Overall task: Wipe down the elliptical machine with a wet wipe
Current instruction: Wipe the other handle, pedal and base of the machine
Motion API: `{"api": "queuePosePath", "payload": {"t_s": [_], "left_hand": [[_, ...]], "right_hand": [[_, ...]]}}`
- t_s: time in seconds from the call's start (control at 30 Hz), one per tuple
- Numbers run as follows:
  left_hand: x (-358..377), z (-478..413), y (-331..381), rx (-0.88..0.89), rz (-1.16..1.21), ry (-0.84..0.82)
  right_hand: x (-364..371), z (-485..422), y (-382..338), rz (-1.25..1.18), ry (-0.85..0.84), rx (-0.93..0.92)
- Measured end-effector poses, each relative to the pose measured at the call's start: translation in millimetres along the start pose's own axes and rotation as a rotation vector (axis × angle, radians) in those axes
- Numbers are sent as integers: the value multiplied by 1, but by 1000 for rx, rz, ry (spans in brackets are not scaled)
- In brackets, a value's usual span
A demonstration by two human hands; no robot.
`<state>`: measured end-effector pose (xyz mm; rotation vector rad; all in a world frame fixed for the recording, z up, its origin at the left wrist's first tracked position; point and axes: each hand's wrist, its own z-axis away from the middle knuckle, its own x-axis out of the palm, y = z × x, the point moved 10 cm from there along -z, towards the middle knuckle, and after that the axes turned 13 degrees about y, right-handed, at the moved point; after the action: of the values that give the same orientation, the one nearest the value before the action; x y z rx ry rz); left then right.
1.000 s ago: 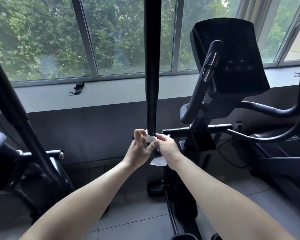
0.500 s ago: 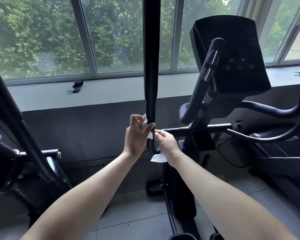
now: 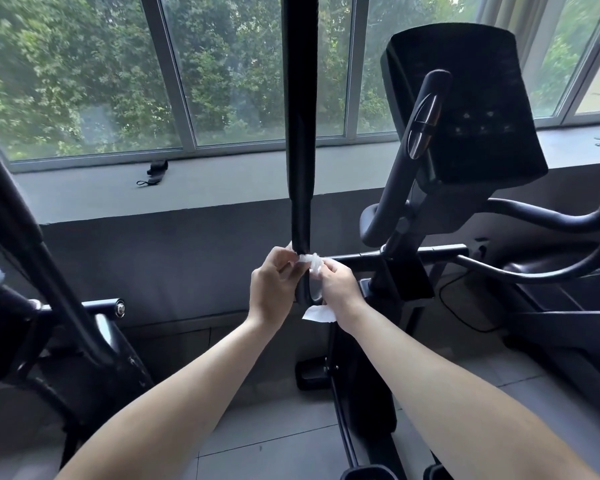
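Head view of an elliptical machine (image 3: 378,341) standing before a window (image 3: 222,64). The wet wipe (image 3: 310,260), white and bunched, is looped round the upright handle pole (image 3: 300,133) at the lower end of its padded black sleeve, where the bare tube begins. The left hand (image 3: 274,282) lies on the left side of the pole, fingers curled, pinching the wipe's left end between thumb and fingertips. The right hand (image 3: 338,289) lies on the pole's right side and pinches the other end in the same way; a loose flap of the wipe hangs out below its wrist. Both forearms reach in from the bottom edge of the view. To the right of the pole rises the console (image 3: 471,109), its dark face turned toward the camera, with a curved fixed handle (image 3: 425,126) bearing a metal sensor plate in front of it. A small black strap (image 3: 155,171) lies on the left part of the grey window sill (image 3: 222,188), near its rear edge by the window frame. A second machine (image 3: 32,271) stands at the left edge. A dark cable (image 3: 465,313) loops over the tiled floor (image 3: 274,427) to the right of the elliptical machine's column.
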<state>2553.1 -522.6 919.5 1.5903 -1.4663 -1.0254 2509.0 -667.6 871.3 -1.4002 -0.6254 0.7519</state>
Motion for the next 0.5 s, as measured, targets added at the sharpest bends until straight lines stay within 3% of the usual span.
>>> {"api": "queuePosePath", "payload": {"t_s": [0.23,0.5], "left_hand": [[3,4,1,64,-97,107],[4,19,-52,-96,-266,-62]], "right_hand": [[0,2,5,14,19,44],[2,3,11,25,45,68]]}}
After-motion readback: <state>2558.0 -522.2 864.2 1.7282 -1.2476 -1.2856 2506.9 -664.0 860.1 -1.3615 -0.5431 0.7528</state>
